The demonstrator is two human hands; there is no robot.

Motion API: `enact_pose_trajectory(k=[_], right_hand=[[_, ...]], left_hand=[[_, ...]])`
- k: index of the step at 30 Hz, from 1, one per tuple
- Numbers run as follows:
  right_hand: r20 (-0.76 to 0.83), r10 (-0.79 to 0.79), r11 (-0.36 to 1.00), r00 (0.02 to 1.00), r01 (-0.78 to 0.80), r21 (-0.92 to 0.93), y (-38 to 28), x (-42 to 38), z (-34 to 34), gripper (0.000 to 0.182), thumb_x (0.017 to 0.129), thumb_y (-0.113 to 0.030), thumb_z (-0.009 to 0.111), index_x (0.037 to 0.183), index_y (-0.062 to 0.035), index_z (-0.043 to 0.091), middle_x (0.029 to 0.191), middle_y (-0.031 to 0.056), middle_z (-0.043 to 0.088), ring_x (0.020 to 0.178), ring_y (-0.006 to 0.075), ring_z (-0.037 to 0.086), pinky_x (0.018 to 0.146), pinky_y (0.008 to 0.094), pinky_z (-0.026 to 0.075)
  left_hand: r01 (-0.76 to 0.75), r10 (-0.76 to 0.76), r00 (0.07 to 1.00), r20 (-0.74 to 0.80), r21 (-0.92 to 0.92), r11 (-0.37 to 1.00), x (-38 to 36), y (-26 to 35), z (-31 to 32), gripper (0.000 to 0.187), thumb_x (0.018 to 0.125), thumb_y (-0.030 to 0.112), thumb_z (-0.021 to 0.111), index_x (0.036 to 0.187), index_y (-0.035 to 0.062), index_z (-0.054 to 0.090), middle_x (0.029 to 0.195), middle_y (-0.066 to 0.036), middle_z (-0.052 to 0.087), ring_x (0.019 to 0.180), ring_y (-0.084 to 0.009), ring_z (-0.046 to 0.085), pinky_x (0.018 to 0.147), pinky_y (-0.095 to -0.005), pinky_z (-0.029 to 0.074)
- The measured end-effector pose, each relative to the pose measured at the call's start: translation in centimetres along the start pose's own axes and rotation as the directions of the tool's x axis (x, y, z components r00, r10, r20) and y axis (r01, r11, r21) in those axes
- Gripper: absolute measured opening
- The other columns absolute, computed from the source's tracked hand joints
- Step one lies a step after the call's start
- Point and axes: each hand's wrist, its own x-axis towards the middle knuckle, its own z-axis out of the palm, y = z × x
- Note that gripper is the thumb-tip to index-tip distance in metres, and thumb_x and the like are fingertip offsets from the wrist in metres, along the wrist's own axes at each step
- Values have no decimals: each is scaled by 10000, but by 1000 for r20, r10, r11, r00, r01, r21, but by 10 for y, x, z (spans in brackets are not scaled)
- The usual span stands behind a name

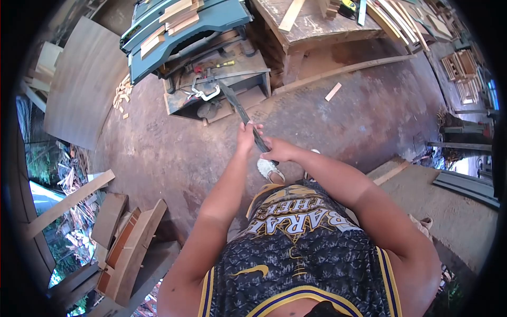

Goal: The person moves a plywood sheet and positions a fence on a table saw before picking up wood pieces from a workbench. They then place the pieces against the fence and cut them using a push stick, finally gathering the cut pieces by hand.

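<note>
A long, narrow dark bar (237, 108) slants from the low wooden cabinet down to the front of my body. My left hand (246, 136) is wrapped round its middle part. Closer to me, my right hand (277, 150) grips the lower end. The bar's far end lies over the edge of the cabinet top (248, 71), beside a silver clamp (207, 94). A yellow-handled tool (224, 64) rests on the same top, behind the clamp.
A blue-grey machine table (222, 18) with wood pieces rises behind the cabinet. Right of it stands a workbench (317, 34). A wood offcut (333, 92) lies on the floor. Planks (129, 248) are stacked at lower left, and a large panel (84, 84) leans at upper left.
</note>
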Motion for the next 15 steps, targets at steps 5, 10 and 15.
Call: enact_pose_trajectory(k=[5,10,15], right_hand=[[-97,-135,986,986,143,86,27,-17,0,412,726,-165,732,1066,-2,568,881,117,642,790,201,609,718,345,483],[-14,-199,979,980,200,46,51,-54,-35,407,753,-120,699,1124,-21,565,868,104,638,766,188,600,702,338,482],[99,-70,997,993,66,38,73,-101,-80,444,831,-132,671,1231,-35,506,846,61,615,700,123,572,614,300,480]], left_hand=[[-26,20,992,125,43,999,-22,-13,8,134,971,153,495,1063,58,482,960,-87,671,735,-161,627,615,-305,534],[-40,15,991,136,184,982,-50,-18,48,140,954,151,533,1062,65,513,1003,-73,672,816,-170,652,683,-290,496],[-30,12,989,146,122,992,-72,-30,103,162,932,148,578,1065,69,528,1001,-60,676,870,-168,651,706,-307,493]])
